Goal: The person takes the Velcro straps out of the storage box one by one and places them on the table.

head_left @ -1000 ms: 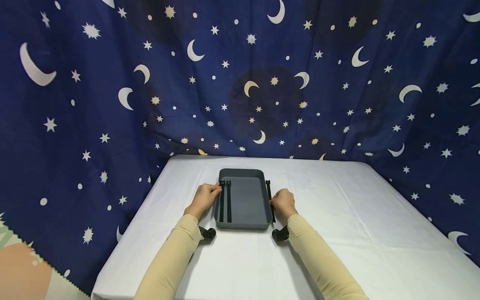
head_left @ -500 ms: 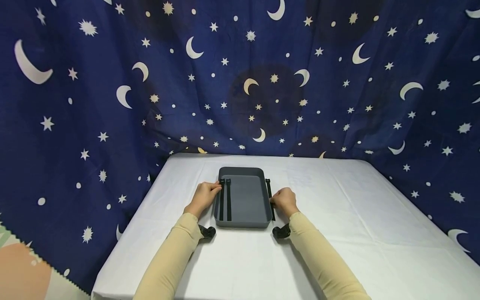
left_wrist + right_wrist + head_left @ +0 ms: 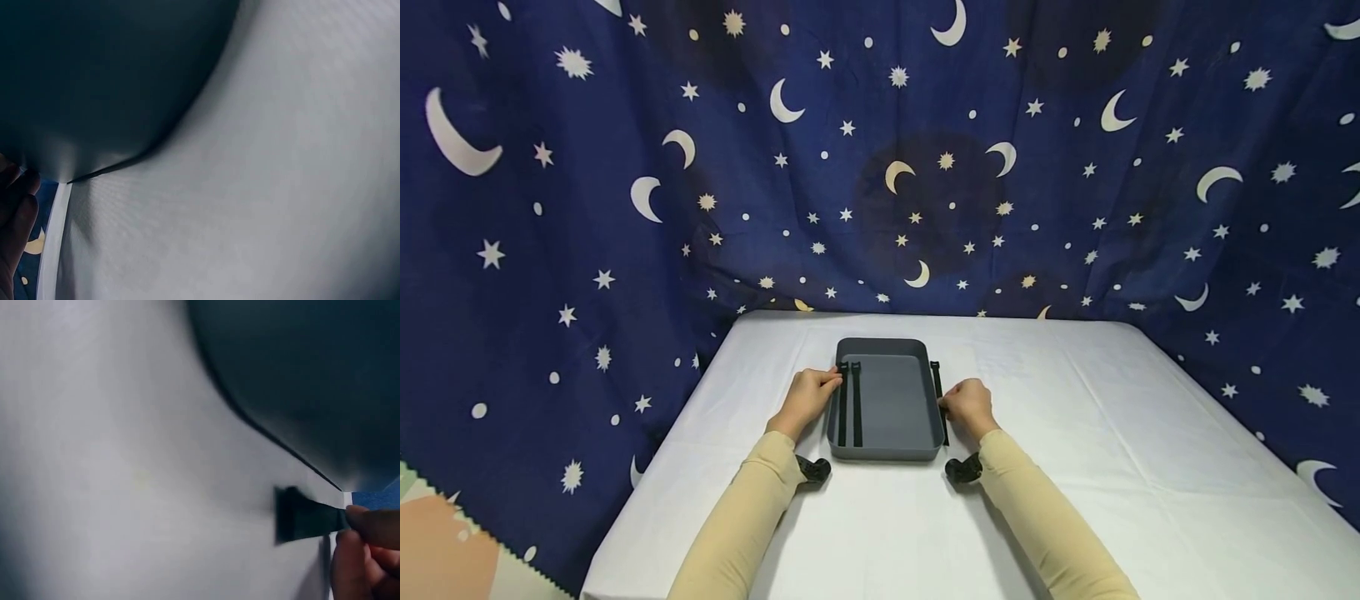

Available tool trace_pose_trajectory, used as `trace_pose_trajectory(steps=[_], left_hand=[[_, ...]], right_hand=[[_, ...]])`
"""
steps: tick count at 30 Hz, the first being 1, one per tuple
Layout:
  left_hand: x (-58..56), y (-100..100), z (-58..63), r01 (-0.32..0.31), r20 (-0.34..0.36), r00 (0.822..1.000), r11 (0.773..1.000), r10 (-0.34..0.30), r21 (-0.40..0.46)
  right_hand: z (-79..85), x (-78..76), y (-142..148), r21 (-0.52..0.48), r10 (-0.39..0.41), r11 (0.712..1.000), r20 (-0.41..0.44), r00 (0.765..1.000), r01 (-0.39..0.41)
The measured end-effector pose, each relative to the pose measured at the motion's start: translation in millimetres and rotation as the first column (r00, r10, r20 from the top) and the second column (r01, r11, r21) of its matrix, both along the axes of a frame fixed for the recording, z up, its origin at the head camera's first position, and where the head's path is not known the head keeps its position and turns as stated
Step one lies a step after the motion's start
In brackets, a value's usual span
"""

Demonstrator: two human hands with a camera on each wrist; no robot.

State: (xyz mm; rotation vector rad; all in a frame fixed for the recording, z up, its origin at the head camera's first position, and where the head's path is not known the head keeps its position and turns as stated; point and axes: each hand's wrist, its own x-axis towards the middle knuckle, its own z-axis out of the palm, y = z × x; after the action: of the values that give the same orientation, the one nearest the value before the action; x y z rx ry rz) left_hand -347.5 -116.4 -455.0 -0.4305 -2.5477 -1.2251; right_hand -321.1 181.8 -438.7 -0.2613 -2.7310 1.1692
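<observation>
A dark grey rectangular tray (image 3: 897, 408) lies on the white-covered table. Inside it, along the left side, two black hook-and-loop cable straps (image 3: 842, 412) lie lengthwise side by side. My left hand (image 3: 803, 402) holds the tray's left rim, its fingertips beside the head of the outer strap. In the left wrist view its fingers (image 3: 24, 219) lie against the tray's outer wall. My right hand (image 3: 968, 407) pinches a third black strap (image 3: 309, 519) between thumb and finger, just outside the tray's right wall. That strap runs lengthwise along the wall, its slotted head at the far end.
White cloth (image 3: 1075, 433) covers the table around the tray. Behind it hangs a dark blue curtain (image 3: 820, 183) with moons and stars. Black wrist devices (image 3: 962, 469) sit under both beige sleeves (image 3: 1045, 508), near the tray's front corners.
</observation>
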Motion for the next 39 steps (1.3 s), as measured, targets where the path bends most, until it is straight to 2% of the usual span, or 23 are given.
trace_pose_trajectory(steps=[11, 19, 26, 33, 39], left_hand=[[-2.4, 1, -1.3, -0.011, 0.012, 1.0, 1.0, 0.011, 0.001], [-1.4, 0, -1.5, -0.004, 0.004, 1.0, 1.0, 0.004, 0.001], [-0.9, 1, -1.0, -0.003, -0.002, 1.0, 1.0, 0.003, -0.003], [-0.9, 1, -2.3, -0.001, -0.021, 1.0, 1.0, 0.001, 0.006], [-2.0, 1, -2.9, -0.003, -0.033, 0.999, 1.0, 0.003, 0.008]], right_hand=[[14.7, -3.3, 0, -0.029, 0.008, 1.0, -0.017, 1.0, -0.009], [22.7, -4.6, -12, -0.151, 0.009, 0.988, -0.061, 0.998, -0.018], [28.3, -4.2, -23, -0.222, 0.015, 0.975, -0.051, 0.999, -0.026], [28.3, -2.9, -32, -0.205, 0.021, 0.978, -0.033, 0.999, -0.028], [29.8, -2.3, -41, -0.185, 0.056, 0.981, -0.044, 0.997, -0.064]])
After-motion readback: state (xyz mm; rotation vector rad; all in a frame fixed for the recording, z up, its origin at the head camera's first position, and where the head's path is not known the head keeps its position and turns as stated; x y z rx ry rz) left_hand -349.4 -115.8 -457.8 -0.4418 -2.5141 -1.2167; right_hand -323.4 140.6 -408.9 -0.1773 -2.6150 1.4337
